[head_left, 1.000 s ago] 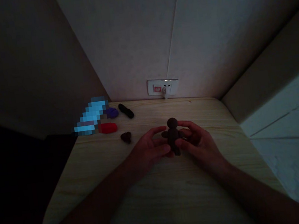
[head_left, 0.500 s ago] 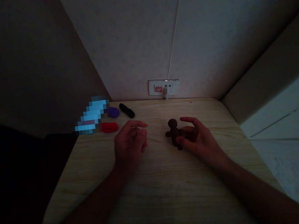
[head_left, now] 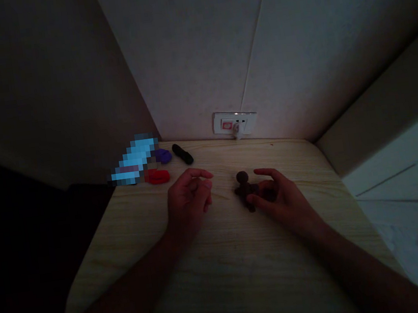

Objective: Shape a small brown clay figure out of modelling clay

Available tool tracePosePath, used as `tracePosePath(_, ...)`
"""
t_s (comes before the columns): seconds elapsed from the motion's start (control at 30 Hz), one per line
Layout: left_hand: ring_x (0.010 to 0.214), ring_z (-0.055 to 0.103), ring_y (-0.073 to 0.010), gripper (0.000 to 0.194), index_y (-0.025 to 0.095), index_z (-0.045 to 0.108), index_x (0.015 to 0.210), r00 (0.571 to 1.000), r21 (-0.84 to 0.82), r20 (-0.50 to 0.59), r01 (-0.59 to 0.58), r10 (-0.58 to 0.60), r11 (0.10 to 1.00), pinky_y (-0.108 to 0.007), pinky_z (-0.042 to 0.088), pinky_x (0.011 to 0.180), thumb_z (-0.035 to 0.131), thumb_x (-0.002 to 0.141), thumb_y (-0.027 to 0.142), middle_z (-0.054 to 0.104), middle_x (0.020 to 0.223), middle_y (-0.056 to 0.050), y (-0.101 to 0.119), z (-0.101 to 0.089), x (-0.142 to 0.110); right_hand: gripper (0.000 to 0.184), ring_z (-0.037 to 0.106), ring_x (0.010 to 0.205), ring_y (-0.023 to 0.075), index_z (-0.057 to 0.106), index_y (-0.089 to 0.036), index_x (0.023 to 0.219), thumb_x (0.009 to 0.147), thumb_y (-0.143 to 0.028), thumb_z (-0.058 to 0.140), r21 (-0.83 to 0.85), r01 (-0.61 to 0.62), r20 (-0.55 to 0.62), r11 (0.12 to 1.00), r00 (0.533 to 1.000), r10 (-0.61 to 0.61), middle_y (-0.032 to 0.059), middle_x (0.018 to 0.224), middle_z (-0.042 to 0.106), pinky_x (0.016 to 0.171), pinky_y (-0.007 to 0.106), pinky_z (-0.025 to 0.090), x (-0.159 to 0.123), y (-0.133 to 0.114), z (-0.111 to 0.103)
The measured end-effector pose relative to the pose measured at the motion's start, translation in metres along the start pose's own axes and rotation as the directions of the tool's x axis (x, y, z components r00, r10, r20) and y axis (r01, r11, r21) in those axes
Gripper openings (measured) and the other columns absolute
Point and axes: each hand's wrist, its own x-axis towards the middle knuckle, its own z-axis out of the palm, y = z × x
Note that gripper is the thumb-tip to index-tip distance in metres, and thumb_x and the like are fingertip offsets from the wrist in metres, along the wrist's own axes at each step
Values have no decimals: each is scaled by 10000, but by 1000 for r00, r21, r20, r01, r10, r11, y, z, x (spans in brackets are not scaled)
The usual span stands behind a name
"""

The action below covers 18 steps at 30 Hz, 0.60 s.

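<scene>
A small dark brown figure (head_left: 245,191), with a round head, stubby arms and a leg, looks modelled from clay. My right hand (head_left: 281,195) grips its right side between the thumb and curled fingers, with the index finger raised behind. Part of the figure's lower right is covered by that hand. To the left, my left hand (head_left: 190,196) is apart from the figure, its fingers curled in and the thumb close under the bent index finger. Whether anything small is pinched there I cannot make out.
On the wooden tabletop (head_left: 222,257), at the back left, lie a red lump (head_left: 159,176), a purple lump (head_left: 163,156) and a black elongated piece (head_left: 183,154). Beside them is a pixelated bright blue object (head_left: 136,158). A socket (head_left: 235,123) with a plug is on the wall behind.
The view has shifted slightly, moving the scene to the right. The brown figure has tilted a little in my right hand, its head lower. My left hand keeps its curled shape.
</scene>
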Motion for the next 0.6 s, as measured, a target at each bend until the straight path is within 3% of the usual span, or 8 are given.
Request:
tracePosePath(0.2, 432, 450, -85, 94, 192, 672, 906, 1000, 5, 15, -6, 6, 1000, -186, 342, 414, 660, 885, 283, 540, 517, 62, -2, -1, 0, 608, 709, 782, 227, 566, -209, 1260, 748, -414, 822, 42, -9, 2, 999, 1000, 9, 57, 926, 741, 692, 377, 562, 2, 5, -1)
tracePosePath(0.6, 429, 449, -83, 98, 185, 665, 914, 999, 9, 27, 19, -19, 1000, -186, 343, 410, 665, 885, 278, 545, 524, 62, -2, -1, 0, 584, 708, 784, 240, 584, -185, 1244, 758, -427, 800, 12, -40, -31, 999, 999, 40, 65, 907, 738, 695, 395, 546, 6, 8, -3)
